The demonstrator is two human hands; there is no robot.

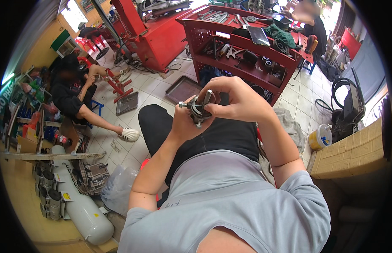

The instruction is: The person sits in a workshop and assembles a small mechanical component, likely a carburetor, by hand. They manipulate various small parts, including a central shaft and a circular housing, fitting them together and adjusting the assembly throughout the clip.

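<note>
A dark metal mechanical part with bolts (197, 110) is held up over my lap; its exact kind I cannot make out. My left hand (185, 127) is wrapped round it from below and the left side. A silver bolt with a hex head sticks out to the left, another end points down, and a smooth metal rod (208, 96) rises from the top. My right hand (243, 100) curls over the right side, its thumb pressed against the part near the rod. The right fingertips are partly hidden behind the part.
Ahead stands a red tool cart (242, 38) loaded with wrenches. Metal trays (183, 89) lie on the tiled floor before it. A person (73, 86) sits at the left, another (312, 25) at the far right. A white bucket (320, 137) stands right; a grey cylinder (84, 211) lies left.
</note>
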